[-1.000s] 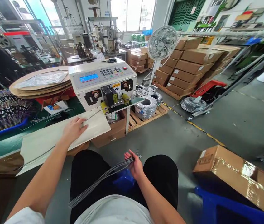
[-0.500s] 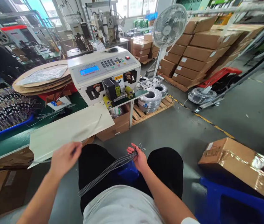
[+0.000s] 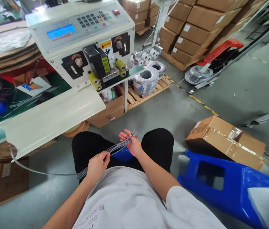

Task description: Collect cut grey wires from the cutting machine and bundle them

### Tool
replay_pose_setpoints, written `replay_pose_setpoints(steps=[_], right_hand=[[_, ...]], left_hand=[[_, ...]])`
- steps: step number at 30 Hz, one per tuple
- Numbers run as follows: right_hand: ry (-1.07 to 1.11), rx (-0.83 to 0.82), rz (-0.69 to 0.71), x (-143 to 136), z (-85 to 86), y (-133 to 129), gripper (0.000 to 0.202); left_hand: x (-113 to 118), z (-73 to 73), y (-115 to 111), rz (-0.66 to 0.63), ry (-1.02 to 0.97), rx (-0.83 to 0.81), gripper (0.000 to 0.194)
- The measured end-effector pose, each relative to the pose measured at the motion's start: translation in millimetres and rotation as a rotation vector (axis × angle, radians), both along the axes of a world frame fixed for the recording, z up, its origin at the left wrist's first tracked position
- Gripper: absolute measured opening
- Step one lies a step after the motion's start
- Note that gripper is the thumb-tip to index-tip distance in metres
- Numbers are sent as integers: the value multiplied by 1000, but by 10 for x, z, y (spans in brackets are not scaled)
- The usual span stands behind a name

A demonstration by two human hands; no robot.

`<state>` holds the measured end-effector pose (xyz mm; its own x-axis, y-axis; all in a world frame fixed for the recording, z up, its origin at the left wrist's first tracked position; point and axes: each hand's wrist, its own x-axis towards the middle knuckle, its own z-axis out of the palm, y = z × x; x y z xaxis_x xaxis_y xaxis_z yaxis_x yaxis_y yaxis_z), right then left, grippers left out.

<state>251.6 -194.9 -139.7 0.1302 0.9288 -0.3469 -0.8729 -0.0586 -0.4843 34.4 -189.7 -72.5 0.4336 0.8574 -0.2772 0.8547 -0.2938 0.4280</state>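
Note:
A bundle of thin grey cables (image 3: 118, 146) lies slantwise over my lap, above the dark trousers. Near its upper end, my right hand (image 3: 134, 145) is closed on it with the thumb, while the other fingers stretch out beyond. Lower along the same bundle, my left hand (image 3: 98, 166) pinches the cables between thumb and fingers. One longer grey cable (image 3: 46, 173) curves from the left end of the pale chute (image 3: 60, 119) towards my left hand. Behind the chute stands a white wire-cutting machine (image 3: 60, 52) with a lit blue display and yellow rollers.
Cable coils (image 3: 146, 81) rest on a wooden pallet (image 3: 148, 95) right of the machine. A taped carton (image 3: 227, 136) and a blue plastic stool (image 3: 234, 175) are at my right. An open carton (image 3: 110, 111) stands under the machine; stacked cartons (image 3: 203, 35) rise behind.
My left hand has moved from the chute's edge to the bundle and closed on it. The cable lying on the chute now trails from its left end. My view has tilted down and shifted.

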Motion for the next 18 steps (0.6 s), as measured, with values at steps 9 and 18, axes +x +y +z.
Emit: replay_pose_setpoints(steps=[9,18], right_hand=[[70,-58,-128,-88,36,-32,23],[44,4,-20,-31,-93,-21,18]], left_hand=[[16,-85,88,-95,197,17,29],[233,62,454,-513,-89,144,30]])
